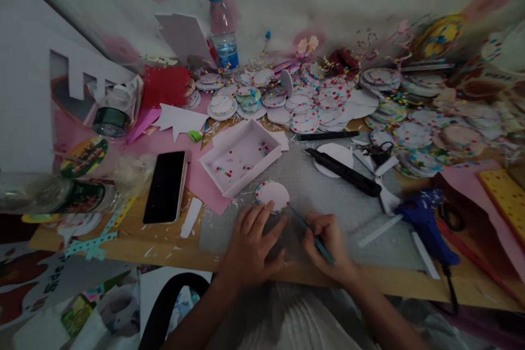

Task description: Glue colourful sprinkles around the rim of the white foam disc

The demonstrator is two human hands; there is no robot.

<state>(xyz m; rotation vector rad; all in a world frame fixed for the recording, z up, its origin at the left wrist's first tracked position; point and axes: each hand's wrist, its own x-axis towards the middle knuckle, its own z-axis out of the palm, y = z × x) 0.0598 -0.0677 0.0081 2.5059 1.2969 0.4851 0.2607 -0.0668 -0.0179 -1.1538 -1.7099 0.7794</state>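
Left hand: the left hand [250, 243] lies palm down on the worktop [324, 191] at lower centre of the frame, fingers spread, fingertips touching the near edge of the round paper disc [273, 196]; it grips nothing.
Right hand: the right hand [328, 243], just right of the left with a gap between them, is closed around a thin teal tool [311, 235], whose tip points up and left toward the disc.
Round paper disc: pale pink with a speckled rim, flat on the grey middle of the worktop, just above the left hand and just below the tray.
Tray: a shallow white paper tray [240, 156] sits above the disc at centre, a few coloured specks inside.
Phone: a dark phone [165, 187] lies face up to the left of the tray.
Disc piles: heaps of finished discs [311, 101] spread across the upper centre and right.
Bottle: a water bottle [222, 30] with a blue cap stands at upper centre.
Cutter: a black utility knife [342, 172] lies right of centre.
Glue gun: a blue glue gun [426, 224] rests at the lower right.
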